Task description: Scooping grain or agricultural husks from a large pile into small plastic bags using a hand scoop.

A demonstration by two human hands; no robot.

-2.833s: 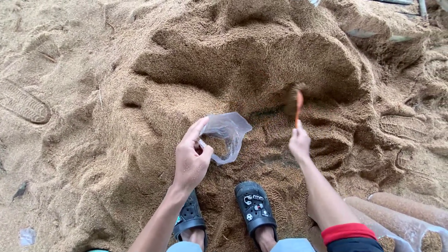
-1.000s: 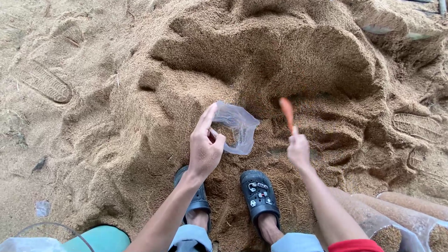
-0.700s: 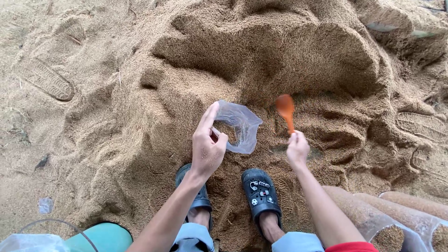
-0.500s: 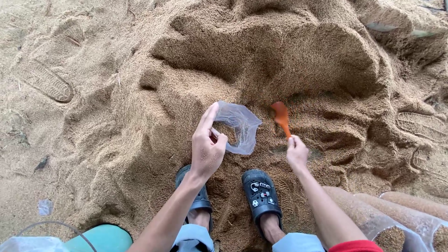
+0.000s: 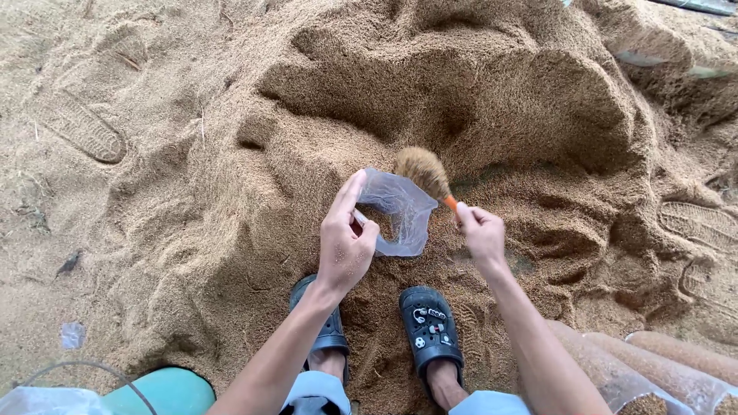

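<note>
My left hand point(image 5: 346, 246) pinches the rim of a clear plastic bag point(image 5: 400, 211), holding its mouth open low over a big heap of sawdust point(image 5: 461, 100). My right hand point(image 5: 480, 234) grips the orange handle of a scoop point(image 5: 424, 173). The scoop is heaped with sawdust and hangs right at the bag's upper edge. A little sawdust lies inside the bag. My two dark clogs point(image 5: 427, 330) stand in the sawdust just below the hands.
Filled clear bags of sawdust point(image 5: 653, 376) lie at the lower right. A teal rounded container point(image 5: 165, 392) and an empty plastic bag sit at the lower left. Shoe prints mark the sawdust on the left point(image 5: 81, 131) and right.
The scoop was empty and raised beside the bag; it has dipped into the heap and now comes up full at the bag's mouth. My left hand keeps holding the bag.
</note>
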